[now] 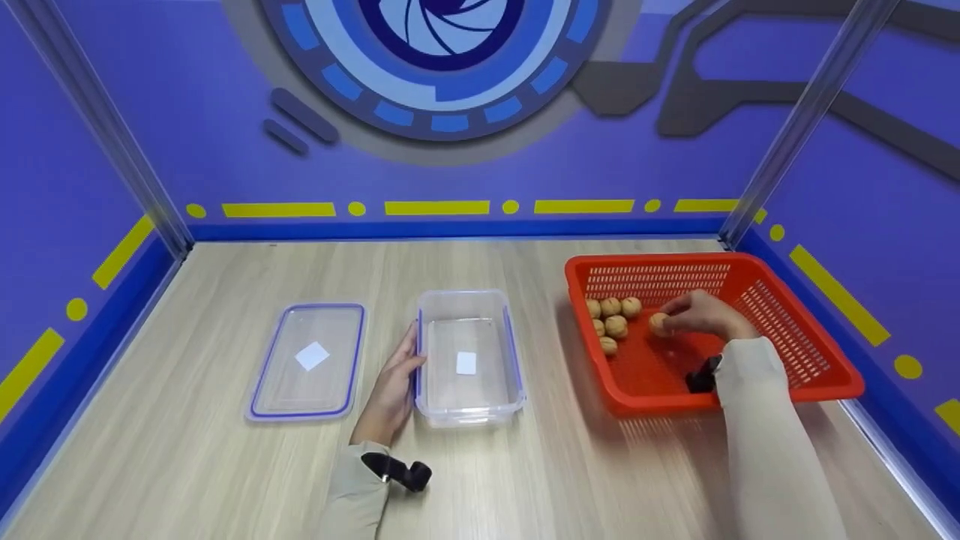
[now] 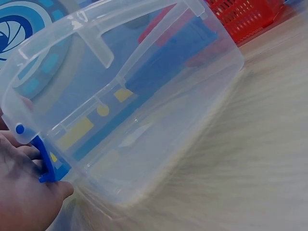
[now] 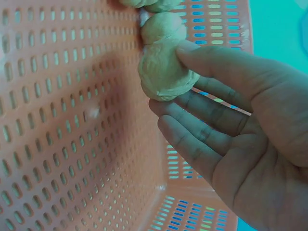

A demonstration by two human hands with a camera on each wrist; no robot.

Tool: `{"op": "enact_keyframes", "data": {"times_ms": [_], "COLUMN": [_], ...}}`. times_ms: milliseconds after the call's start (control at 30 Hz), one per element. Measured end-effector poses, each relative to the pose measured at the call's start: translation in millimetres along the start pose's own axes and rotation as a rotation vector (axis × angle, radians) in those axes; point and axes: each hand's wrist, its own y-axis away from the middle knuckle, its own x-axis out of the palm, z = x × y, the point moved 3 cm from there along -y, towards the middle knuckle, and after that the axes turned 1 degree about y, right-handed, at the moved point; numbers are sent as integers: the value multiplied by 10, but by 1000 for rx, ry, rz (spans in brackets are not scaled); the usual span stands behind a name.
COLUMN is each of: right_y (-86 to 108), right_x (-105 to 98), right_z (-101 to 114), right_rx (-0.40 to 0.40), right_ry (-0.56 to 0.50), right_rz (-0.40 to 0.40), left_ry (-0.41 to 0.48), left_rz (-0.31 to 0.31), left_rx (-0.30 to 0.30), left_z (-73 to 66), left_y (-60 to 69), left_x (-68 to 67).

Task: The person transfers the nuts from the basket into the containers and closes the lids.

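Pinching one walnut (image 1: 658,324) between thumb and fingertips of the right hand (image 1: 705,315), inside a red basket (image 1: 652,379). Sharing that basket with a bunch of other walnuts (image 1: 616,326), at nine o'clock from the hand. Touching a clear box (image 1: 480,394) beside its blue clip (image 2: 50,166), on its nine o'clock side, with the left hand (image 1: 391,390), thumb and fingers a bit apart. Showing a white square (image 1: 466,363) at the bottom of the box. Further out to nine o'clock, finding a flat clear lid (image 1: 315,390) on the desk (image 1: 555,487). At twelve o'clock, meeting a purple wall (image 1: 517,176).
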Motion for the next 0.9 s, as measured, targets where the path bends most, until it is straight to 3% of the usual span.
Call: {"op": "enact_keyframes", "data": {"times_ms": [433, 900], "right_y": [93, 114], "right_x": [-67, -94], "right_z": [78, 541], "right_rx": [-40, -180], "right_ry": [-108, -195], "right_rz": [-37, -54], "left_ry": [6, -7], "left_rz": [-7, -16], "left_rx": [-11, -17], "left_z": [10, 24], "left_y": [-6, -2], "left_x": [-17, -9]}}
